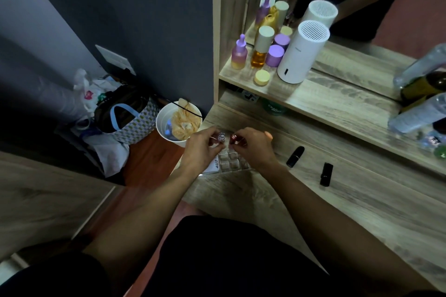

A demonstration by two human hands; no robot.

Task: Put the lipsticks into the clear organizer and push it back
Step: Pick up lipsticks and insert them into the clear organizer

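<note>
The clear organizer [230, 160], a grid of small compartments, sits near the left end of the wooden vanity top [277, 200]. Over its far side, my left hand [201, 148] pinches a silver-capped lipstick [221, 138], and my right hand [253, 147] pinches a red-capped lipstick [234, 138]. Both caps point up, side by side above the organizer's back rows. Two black lipsticks lie loose on the vanity top to the right: one [295, 156] nearer my right hand, the other [326, 174] further right.
A shelf [313, 96] behind holds purple and amber bottles [259, 52], a yellow jar [262, 77] and a white cylindrical device [301, 53] before a mirror. Clear bottles [417, 113] lie at far right. On the floor to the left stand a white bin [177, 123] and bags [125, 118].
</note>
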